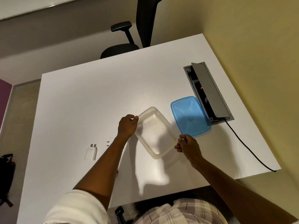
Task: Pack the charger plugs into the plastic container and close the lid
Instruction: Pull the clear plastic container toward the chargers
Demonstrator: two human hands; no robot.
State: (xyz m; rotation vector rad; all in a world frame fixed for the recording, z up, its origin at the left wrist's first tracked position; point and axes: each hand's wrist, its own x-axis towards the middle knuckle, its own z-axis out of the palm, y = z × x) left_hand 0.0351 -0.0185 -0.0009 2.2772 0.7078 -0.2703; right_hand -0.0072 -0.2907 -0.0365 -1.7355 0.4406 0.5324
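Container (155, 133), gripped by left hand (127, 126) and right hand (188, 145), on white table (80, 102).

A cloudy translucent plastic container (155, 132) and a glossy blue plastic lid (189, 116) are carried by a smooth, matt white surface (80, 102).

No text, label, brand, number or sign can be read anywhere in the view. The plug (91, 153) at 9 o'clock on the desk (90, 97) is seen as plain white, with no marking that can be made out. The lid (189, 116) at 3 o'clock carries only moulded shapes, not letters. The container (155, 132) at the centre is bare. In the socket box (208, 92) at 2 o'clock a small red light is seen, but no lettering beside it can be told.
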